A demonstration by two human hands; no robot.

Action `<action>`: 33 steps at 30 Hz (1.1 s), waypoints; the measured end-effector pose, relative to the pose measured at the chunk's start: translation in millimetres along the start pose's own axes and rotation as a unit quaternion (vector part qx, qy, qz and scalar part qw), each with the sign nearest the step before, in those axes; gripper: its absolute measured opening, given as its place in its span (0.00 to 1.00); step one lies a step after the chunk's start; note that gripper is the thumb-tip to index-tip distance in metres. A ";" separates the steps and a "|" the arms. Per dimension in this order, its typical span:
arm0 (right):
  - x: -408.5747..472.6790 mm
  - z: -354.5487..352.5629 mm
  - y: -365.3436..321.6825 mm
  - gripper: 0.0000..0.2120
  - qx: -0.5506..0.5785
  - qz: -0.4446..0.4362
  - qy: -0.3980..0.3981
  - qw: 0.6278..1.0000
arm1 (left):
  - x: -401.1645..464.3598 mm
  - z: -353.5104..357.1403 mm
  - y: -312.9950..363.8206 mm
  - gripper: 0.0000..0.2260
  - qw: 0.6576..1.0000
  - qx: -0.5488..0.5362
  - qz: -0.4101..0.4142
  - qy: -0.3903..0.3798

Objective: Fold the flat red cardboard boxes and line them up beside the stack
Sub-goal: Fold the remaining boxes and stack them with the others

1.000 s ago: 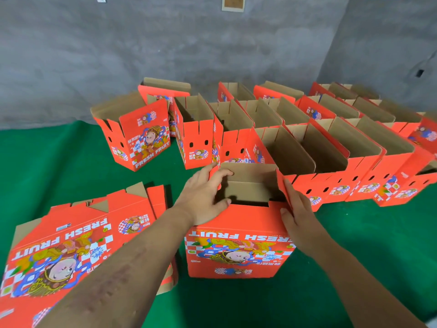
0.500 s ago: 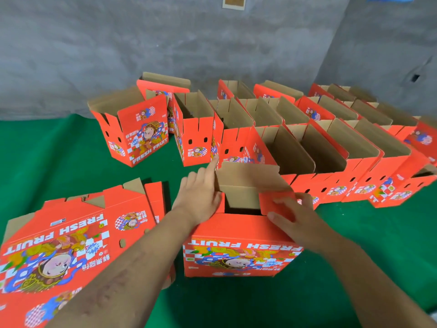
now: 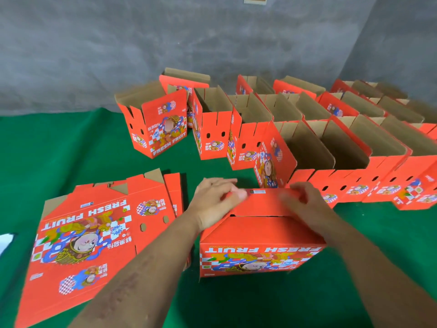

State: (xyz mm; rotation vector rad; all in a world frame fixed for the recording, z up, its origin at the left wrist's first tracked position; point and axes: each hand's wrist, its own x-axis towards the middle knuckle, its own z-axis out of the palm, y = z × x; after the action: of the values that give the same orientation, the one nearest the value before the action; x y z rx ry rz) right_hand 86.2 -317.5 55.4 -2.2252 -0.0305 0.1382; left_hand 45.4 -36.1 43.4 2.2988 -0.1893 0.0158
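While both hands press on its folded-over flaps, the red box (image 3: 257, 235) being worked on stands at about six o'clock on the green cloth (image 3: 59, 150), its printed side facing the camera with the words FRESH FRUIT and a cartoon figure appearing upside down. Its flaps lie nearly flat, red side out, with a dark seam running across between them and a small label strip near the far edge. The left hand (image 3: 215, 204) rests on the flaps at the box's ten o'clock corner, fingers stretched out fairly straight and pressing down, though motion blur softens the fingertips. The right hand (image 3: 305, 200) sits at the two o'clock corner with fingers bent over the far flap edge; blur keeps me from telling whether they truly clamp it or merely press. At eight o'clock lies the stack of flat boxes (image 3: 94, 233), the top sheet showing the same artwork, cut slots and brown cardboard tabs at its far edge. From twelve to three o'clock stand the folded boxes (image 3: 331, 147) in rows, open tops showing brown insides, oval holes punched in their red walls. A grey wall (image 3: 165, 43) rises behind.
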 end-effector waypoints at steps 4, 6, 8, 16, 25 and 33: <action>-18.0 9.4 16.2 0.40 -0.184 -0.007 -0.006 0.983 | 5.7 12.7 7.9 0.50 0.960 0.275 -0.017 -0.047; -16.0 13.2 9.4 0.42 -0.251 0.020 0.025 0.967 | 9.1 16.4 12.1 0.50 0.943 0.326 -0.051 -0.031; -19.4 17.0 4.1 0.44 -0.310 0.033 0.039 0.949 | 9.6 17.1 10.2 0.49 0.940 0.332 -0.080 -0.026; -21.1 -4.3 -4.5 0.37 -0.056 0.055 -0.043 0.996 | -7.9 -2.7 3.6 0.27 0.884 -0.349 -0.295 0.102; -37.8 -28.4 -36.1 0.28 0.420 0.192 -0.025 0.886 | -51.7 -17.8 24.0 0.20 0.815 -0.517 -0.147 0.215; -52.8 -10.9 -18.0 0.27 0.524 0.235 -0.149 0.805 | -68.0 -17.1 -9.6 0.38 0.858 -0.441 0.053 0.258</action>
State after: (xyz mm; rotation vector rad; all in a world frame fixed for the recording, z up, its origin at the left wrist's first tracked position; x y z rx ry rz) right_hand 35.5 -318.9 81.0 -1.0375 0.3518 0.6154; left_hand -19.5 -8.2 42.8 1.2967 -0.0225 0.4971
